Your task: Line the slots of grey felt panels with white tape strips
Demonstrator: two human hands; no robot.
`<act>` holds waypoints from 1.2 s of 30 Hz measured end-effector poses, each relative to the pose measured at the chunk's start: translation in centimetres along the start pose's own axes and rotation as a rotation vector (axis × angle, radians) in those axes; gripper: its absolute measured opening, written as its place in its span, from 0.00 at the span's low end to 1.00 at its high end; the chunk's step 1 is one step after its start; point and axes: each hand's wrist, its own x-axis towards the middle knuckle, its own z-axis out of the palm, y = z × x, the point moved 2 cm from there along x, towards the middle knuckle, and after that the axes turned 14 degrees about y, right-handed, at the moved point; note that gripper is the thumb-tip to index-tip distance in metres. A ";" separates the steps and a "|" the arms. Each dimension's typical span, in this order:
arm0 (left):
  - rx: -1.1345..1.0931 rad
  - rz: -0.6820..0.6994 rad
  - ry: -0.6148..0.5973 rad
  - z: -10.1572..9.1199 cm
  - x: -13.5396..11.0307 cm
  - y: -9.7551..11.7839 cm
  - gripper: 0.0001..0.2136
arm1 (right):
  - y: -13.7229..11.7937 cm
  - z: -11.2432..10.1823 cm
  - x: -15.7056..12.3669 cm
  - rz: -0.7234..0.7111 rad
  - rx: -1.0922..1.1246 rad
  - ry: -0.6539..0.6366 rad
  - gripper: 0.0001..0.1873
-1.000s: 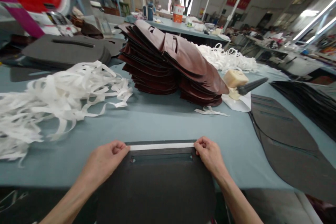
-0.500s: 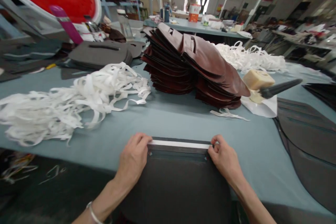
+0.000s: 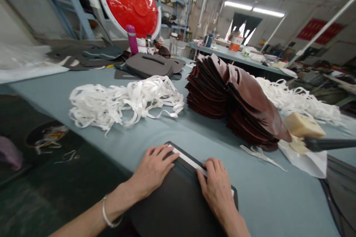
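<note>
The white strip [image 3: 189, 162] lies along the far edge of the dark panel [image 3: 178, 203] at the table's near side, left hand [image 3: 154, 170] and right hand [image 3: 217, 185] unclenched, fingers resting on it; beyond sit white ribbons [image 3: 97, 105] and stacked brown pieces [image 3: 250, 94]

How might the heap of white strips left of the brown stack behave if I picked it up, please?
The heap of white strips would probably be floppy, since it loops and curls loosely. It may tangle, as many strips cross one another. It seems light for its bulk, given the narrow strips.
</note>
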 end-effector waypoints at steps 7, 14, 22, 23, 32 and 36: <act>-0.035 -0.072 0.005 -0.6 -0.4 -0.1 0.15 | -2.8 2.8 3.6 0.040 0.107 -0.037 0.08; 0.047 0.053 -0.001 0.2 0.2 0.2 0.14 | -5.6 5.0 4.4 -0.076 0.418 0.003 0.18; -0.180 -0.017 -0.009 0.4 1.5 -1.1 0.12 | -5.2 5.9 3.7 -0.046 0.402 0.097 0.15; -0.205 -0.033 -0.011 0.5 1.7 -1.3 0.13 | -5.1 6.1 3.8 -0.039 0.404 0.101 0.14; -0.129 -0.010 0.045 1.1 2.3 -1.4 0.12 | -5.9 5.4 3.6 -0.146 0.253 0.066 0.15; 0.009 0.087 0.077 1.1 1.9 -0.9 0.12 | -6.8 4.4 3.6 -0.239 0.062 0.002 0.13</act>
